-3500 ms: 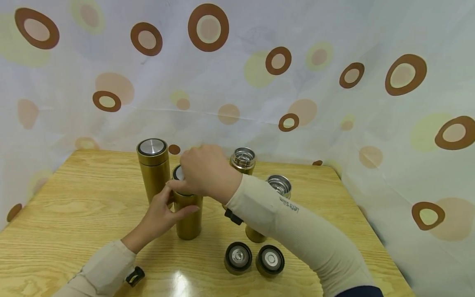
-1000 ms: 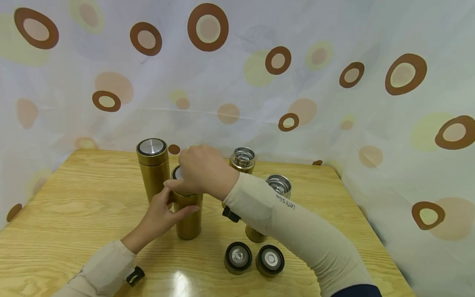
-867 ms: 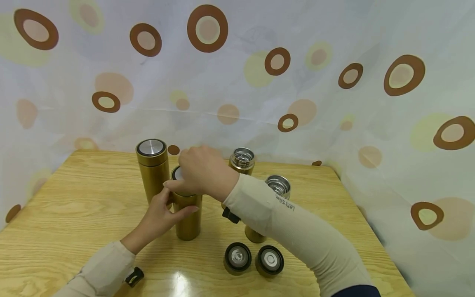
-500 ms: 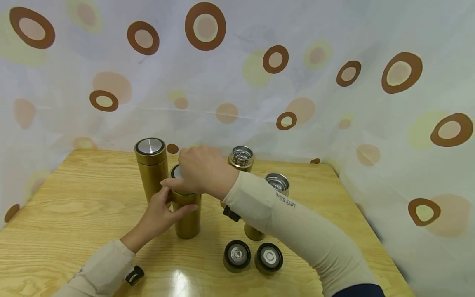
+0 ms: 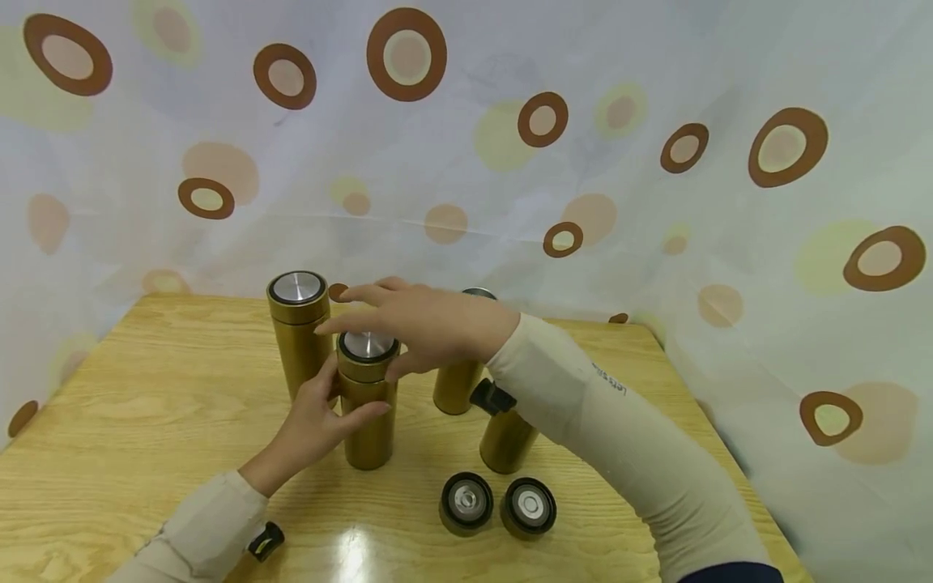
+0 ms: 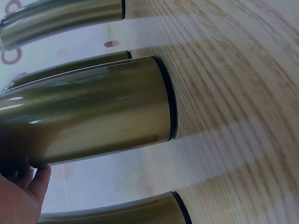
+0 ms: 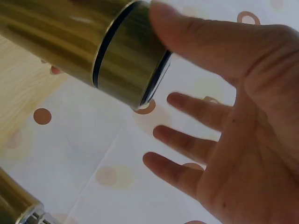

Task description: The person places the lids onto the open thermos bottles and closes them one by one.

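1. Gold first, in the head view: see the near capped flask (image 5: 370, 437) upright on the counter (image 5: 168, 397), grasped round its upper body by the left grip (image 5: 308, 423), likely to steady it. Note the right grip (image 5: 433, 324), spread-fingered and holding nothing, poised around the lid (image 5: 367, 348); cannot tell if touching. Find the far capped flask (image 5: 300, 344) beyond to the left, two further flasks (image 5: 457, 386) (image 5: 508, 441) to the right, tops mostly hidden, and two loose lids (image 5: 466, 502) (image 5: 528, 508) nearer, undersides up, perhaps to keep inner faces clean.
2. Left wrist view: see the same flask, dark base (image 6: 170, 100) resting on the counter, fingertips (image 6: 41, 179) against its side, presumably braced rather than lifted.
3. Right wrist view: note straight, parted fingers (image 7: 187, 143) past the lid, thumb (image 7: 201, 41) by its edge, seemingly leaving room. Spot a bare metal neck (image 7: 36, 216) on another flask.
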The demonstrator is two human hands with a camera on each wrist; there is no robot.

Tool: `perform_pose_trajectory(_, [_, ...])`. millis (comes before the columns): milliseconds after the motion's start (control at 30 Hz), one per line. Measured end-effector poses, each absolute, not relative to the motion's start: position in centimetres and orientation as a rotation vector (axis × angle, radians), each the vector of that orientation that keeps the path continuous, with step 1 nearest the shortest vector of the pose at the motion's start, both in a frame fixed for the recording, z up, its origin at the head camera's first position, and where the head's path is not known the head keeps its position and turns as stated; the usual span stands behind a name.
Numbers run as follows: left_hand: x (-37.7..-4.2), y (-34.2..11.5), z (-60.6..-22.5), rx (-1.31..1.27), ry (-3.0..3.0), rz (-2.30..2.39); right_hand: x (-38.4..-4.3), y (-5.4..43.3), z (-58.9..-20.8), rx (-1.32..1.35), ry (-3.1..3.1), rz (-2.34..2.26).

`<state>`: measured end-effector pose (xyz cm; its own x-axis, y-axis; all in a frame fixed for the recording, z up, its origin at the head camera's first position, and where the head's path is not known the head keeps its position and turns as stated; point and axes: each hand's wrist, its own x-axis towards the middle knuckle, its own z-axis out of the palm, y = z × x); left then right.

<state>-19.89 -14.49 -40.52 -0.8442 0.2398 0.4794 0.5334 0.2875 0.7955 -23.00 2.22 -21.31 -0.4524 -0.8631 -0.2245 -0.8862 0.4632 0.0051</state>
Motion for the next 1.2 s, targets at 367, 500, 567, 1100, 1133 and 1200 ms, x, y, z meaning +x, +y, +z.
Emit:
perform_pose_trajectory(367, [-19.7, -14.6, -40.4, -0.683, -2.330, -1.627, -24.1, 2.0, -21.6, -1.629, 2.359, 0.120])
perform_pose_trajectory(500, [-19.7, -14.6, -40.5, -0.704, -2.318, -1.634, -23.9, 1.7, -21.7, -1.591, 2.396, 0.129])
perform_pose_trajectory(567, [-19.8, -14.6, -40.4, -0.713, -2.315, -1.635, -23.8, 1.6, -21.8, -1.578, 2.430, 0.163])
perform_pose_trajectory(1100, [-19.8, -14.3, -40.3, -0.714, -2.283, -1.583, -23.7, 1.3, -22.8, -1.558, 2.639, 0.171])
perform_pose_trajectory(1133, [-19.7, -14.3, -40.2, -0.714, -2.282, -1.586, -23.7, 1.3, -22.9, -1.535, 2.670, 0.162])
perform_pose_trajectory(1200, [-19.7, -14.3, -40.2, -0.716, -2.284, -1.596, -23.7, 1.1, -23.0, -1.494, 2.722, 0.162])
